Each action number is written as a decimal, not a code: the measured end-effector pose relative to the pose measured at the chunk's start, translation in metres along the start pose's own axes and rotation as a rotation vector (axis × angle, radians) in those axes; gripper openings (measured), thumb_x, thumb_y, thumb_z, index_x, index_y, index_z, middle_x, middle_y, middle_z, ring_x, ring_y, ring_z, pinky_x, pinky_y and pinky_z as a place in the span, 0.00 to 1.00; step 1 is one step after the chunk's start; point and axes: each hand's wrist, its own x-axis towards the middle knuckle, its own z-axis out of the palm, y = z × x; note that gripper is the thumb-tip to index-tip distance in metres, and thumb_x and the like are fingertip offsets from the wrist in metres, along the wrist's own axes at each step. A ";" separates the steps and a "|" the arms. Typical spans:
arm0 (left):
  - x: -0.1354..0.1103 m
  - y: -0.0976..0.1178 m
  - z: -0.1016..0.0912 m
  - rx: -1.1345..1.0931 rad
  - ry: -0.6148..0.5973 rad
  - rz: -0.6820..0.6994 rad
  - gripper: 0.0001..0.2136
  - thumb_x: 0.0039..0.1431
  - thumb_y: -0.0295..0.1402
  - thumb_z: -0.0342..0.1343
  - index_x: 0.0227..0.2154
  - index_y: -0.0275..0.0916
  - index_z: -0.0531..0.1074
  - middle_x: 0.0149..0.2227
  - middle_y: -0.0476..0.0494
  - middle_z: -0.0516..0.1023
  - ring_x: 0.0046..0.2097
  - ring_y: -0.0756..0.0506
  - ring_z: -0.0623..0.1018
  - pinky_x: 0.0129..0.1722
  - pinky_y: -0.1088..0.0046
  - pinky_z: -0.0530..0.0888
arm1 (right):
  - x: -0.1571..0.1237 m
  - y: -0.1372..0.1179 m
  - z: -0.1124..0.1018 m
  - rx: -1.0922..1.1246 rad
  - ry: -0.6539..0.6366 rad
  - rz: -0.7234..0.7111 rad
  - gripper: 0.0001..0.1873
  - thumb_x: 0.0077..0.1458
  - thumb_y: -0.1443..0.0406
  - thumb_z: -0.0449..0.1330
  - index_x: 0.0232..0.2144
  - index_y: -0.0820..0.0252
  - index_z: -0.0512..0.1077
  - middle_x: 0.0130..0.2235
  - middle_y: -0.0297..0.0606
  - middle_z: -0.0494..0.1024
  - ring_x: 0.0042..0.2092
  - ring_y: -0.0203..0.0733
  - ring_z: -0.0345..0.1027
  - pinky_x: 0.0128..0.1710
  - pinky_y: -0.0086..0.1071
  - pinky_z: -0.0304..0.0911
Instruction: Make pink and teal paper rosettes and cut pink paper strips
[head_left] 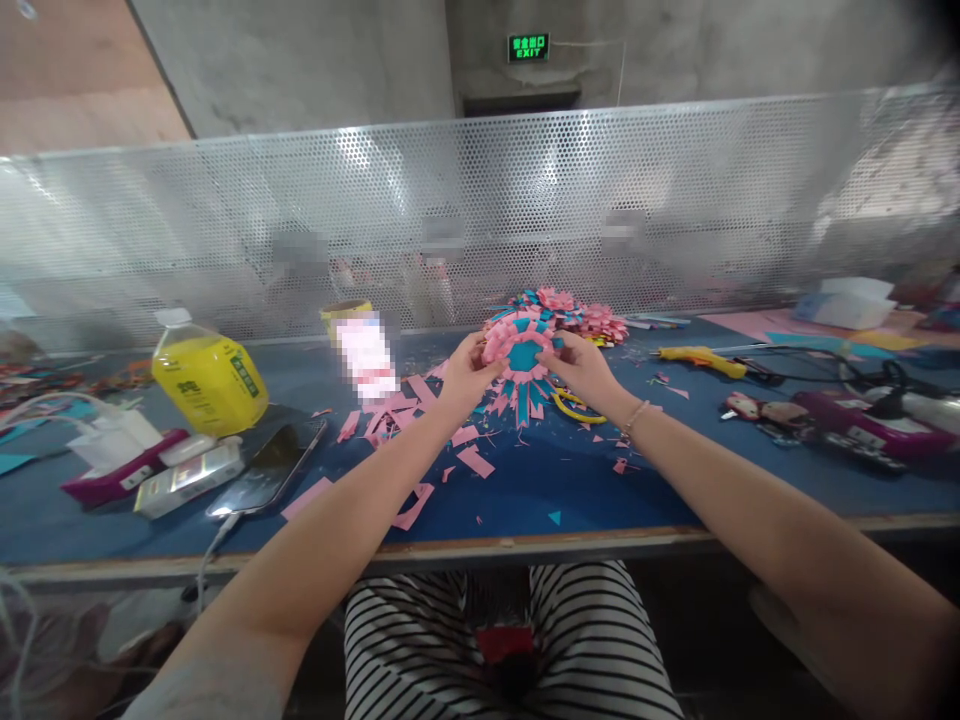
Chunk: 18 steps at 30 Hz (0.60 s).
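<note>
- Blue tabletop (525, 490) is spreading out before me, with a perforated metal screen (442, 170) rising behind it at twelve o'clock.
- Between both hands, a pink-and-blue paper rosette (527, 356) is facing me above the tabletop, its strips pointing toward six o'clock.
- My left hand (471, 370) is pinching its rim at nine o'clock, thumb and fingers closed on the paper.
- My right hand (586, 370) is pinching the rim likewise at three o'clock.
- Paper flowers (602, 322) are lying heaped beyond it, toward one o'clock.
- Pink scraps (391, 412) are lying around eight o'clock.
- Farther out, a yellow bottle (206, 375) is standing at nine o'clock.
</note>
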 end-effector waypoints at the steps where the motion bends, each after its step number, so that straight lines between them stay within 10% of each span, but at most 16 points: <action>1: 0.000 0.000 -0.001 0.007 0.004 0.004 0.18 0.40 0.31 0.62 0.37 0.40 0.67 0.29 0.50 0.72 0.31 0.49 0.72 0.32 0.71 0.71 | 0.000 0.001 0.001 0.005 -0.005 0.010 0.13 0.44 0.57 0.59 0.30 0.57 0.64 0.22 0.30 0.64 0.23 0.34 0.58 0.21 0.30 0.55; 18: 0.000 0.015 -0.001 -0.185 0.096 -0.197 0.14 0.39 0.29 0.60 0.33 0.40 0.68 0.25 0.53 0.70 0.22 0.54 0.69 0.19 0.79 0.66 | 0.001 -0.003 -0.002 0.297 -0.080 0.085 0.17 0.42 0.56 0.61 0.33 0.58 0.65 0.27 0.30 0.70 0.27 0.33 0.64 0.29 0.30 0.63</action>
